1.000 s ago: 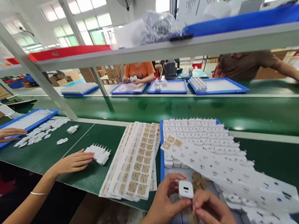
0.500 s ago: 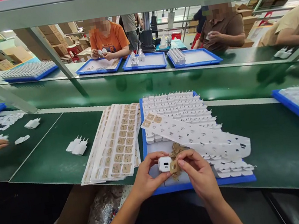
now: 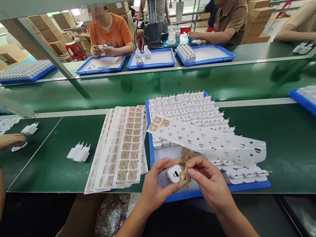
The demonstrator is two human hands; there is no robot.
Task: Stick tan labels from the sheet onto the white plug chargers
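Two hands over blue tray (image 3: 210, 192): left hand (image 3: 153, 190) pinches white charger (image 3: 174, 174); right hand (image 3: 211, 184) fingers grip tan sticker (image 3: 184, 176) at its face. Best to align edges squarely, then press flat.

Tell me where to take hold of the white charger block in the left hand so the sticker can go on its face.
Hold the white charger block by its two narrow side walls, coming from the left as the left hand does. That probably works best: its socket face tilts up and right toward the tan sticker pinched in the right hand, so a side grip leaves it uncovered.
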